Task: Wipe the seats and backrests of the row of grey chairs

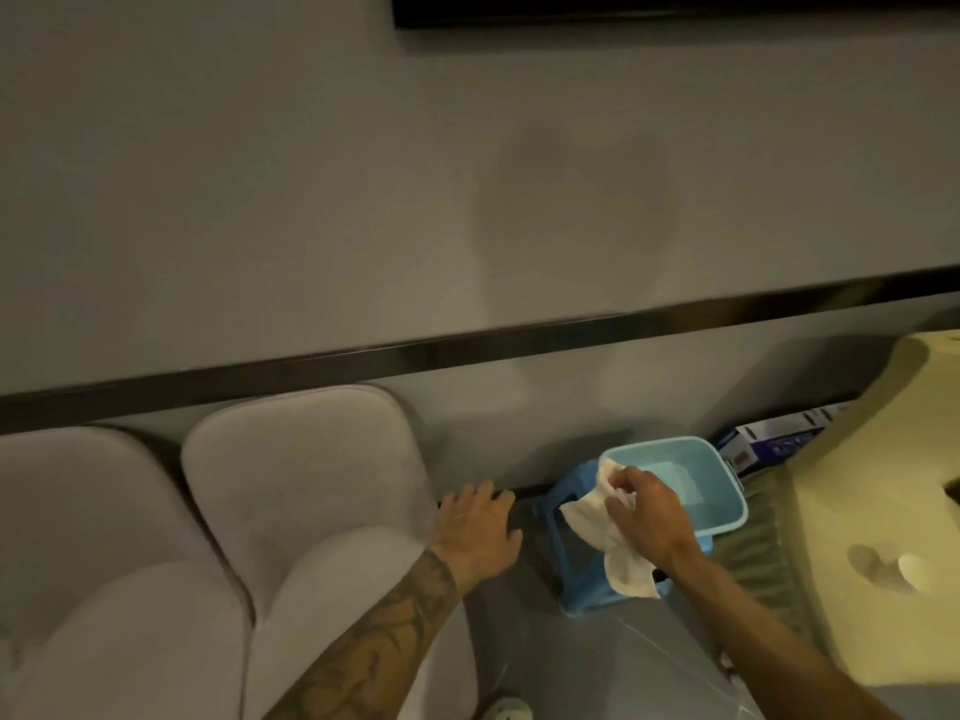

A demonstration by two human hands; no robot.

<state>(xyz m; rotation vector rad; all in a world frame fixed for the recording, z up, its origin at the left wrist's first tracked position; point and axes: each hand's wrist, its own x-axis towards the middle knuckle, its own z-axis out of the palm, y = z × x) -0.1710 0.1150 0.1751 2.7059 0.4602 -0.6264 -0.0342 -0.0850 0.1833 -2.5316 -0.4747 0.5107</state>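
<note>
A pale shoe [506, 709] shows at the bottom edge on the grey tiled floor [597, 667]. Two grey upholstered chairs stand side by side with their backrests to the wall: the chair nearest the bucket [306, 485] and the second chair [78, 522] beyond it.

The left hand [478, 527], on a tattooed forearm, is released with its fingers spread, just beside the nearer chair's outer edge; I cannot tell whether it touches the chair.

The right hand [649, 517] grasps a white cloth [618, 558] at the near rim of a light blue bucket [691, 454]. The cloth's long axis runs from that rim back toward the person, and its loose end hangs down over the blue stool [584, 600] that carries the bucket.

To the right are green ribbed fabric [763, 537] and a cream surface [857, 459]. A printed box [769, 441] lies at the foot of the grey wall [311, 200]. A dark rail [467, 345] crosses the wall, with a black panel [675, 7] higher up.
</note>
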